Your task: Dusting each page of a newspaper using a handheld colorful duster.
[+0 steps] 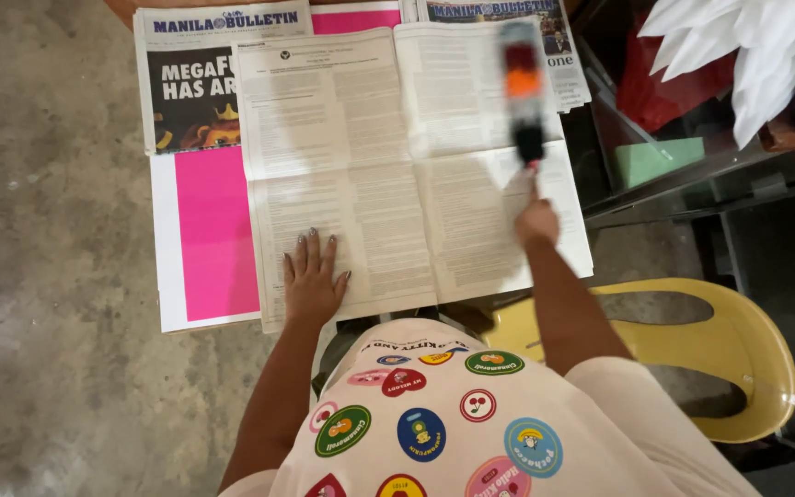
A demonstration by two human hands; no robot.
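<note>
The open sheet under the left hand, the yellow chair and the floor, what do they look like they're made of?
The open sheet looks like thin matte newsprint: grey-white, densely printed, with fold creases. The yellow chair seems moulded plastic, smooth with a slight sheen and a rounded rim. The floor looks like bare concrete, mottled grey, with dull polished patches. The left hand lies flat on the sheet.

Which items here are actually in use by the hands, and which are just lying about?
In use:
left hand, flat on the opened grey-text newspaper sheet
right hand, holding a blurred black-and-orange brush-like tool

Lying about:
pink-and-white paper sheet
yellow plastic chair
green block
</note>
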